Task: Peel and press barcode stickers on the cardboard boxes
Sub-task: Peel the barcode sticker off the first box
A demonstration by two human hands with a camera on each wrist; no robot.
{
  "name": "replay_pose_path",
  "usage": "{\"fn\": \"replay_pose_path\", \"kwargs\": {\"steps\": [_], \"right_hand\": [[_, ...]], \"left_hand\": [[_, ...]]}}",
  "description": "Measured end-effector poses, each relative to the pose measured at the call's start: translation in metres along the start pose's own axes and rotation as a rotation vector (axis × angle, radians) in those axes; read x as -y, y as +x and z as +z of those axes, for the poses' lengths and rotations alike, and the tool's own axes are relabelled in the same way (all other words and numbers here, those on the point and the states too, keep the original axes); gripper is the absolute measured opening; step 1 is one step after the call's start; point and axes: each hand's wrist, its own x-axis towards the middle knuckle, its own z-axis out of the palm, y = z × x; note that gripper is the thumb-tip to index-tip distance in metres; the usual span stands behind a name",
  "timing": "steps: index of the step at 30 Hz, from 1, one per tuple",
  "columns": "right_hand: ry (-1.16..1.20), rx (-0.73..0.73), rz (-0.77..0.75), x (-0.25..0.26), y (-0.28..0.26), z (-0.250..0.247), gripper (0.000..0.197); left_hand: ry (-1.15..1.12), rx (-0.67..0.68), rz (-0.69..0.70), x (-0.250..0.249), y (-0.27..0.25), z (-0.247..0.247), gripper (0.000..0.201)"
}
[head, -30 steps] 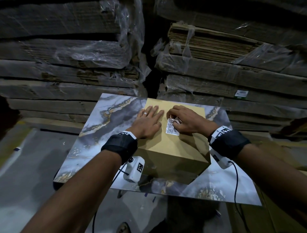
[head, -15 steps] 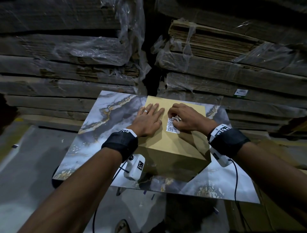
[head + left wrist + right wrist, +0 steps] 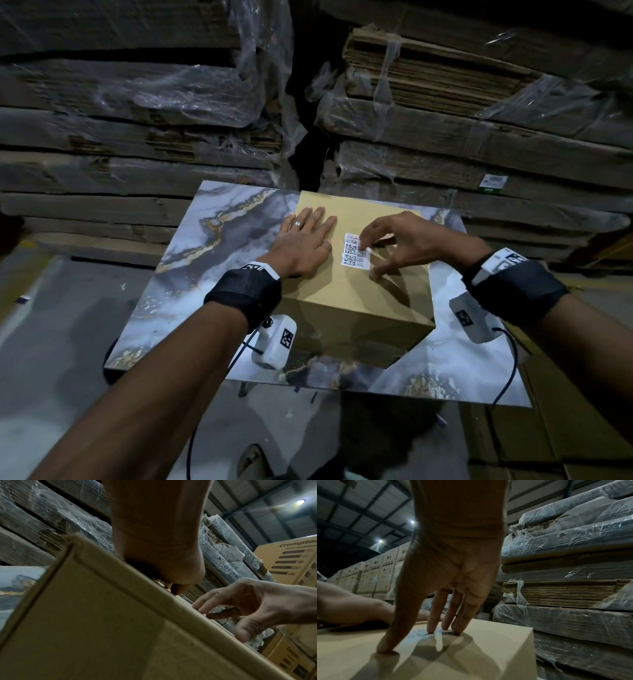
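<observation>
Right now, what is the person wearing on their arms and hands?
Both forearms are bare. Each wrist has a black wrist strap: left wrist strap, right wrist strap, with white square-coded tags on top. A white camera module with a black code square hangs under each, trailing a thin dark cable. The left hand wears a silver ring.

A plain tan cardboard box sits closed on the marbled worktop, turned slightly askew. On its top face lies a white barcode sticker — upright rectangle, dense square codes beside a barcode strip — near the middle.
</observation>
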Motion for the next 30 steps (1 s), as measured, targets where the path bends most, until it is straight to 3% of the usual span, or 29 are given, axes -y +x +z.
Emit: {"fn": "replay_pose_path", "kwargs": {"steps": [7, 20, 24, 26, 30], "right_hand": [[0.173, -0.163, -0.049, -0.006, -0.014, 0.011, 0.042], [0.097, -0.324, -0.067, 0.005, -0.022, 0.029, 0.025], [0.013, -0.427, 0.177, 0.006, -0.014, 0.031, 0.044], [-0.001, -0.4, 0.297, 0.008, -0.005, 0.031, 0.047], [-0.04, -0.342, 0.371, 0.017, 0.007, 0.038, 0.053]], "left_hand": [[0.016, -0.007, -0.001, 0.001, 0.001, 0.001, 0.06], [0.018, -0.018, 0.0, -0.001, -0.001, 0.001, 0.06], [0.01, -0.036, 0.001, -0.003, -0.003, 0.002, 0.059], [0.012, -0.039, -0.005, -0.003, -0.003, 0.002, 0.059], [0.019, -0.046, -0.006, -0.004, -0.004, 0.003, 0.06]]}}
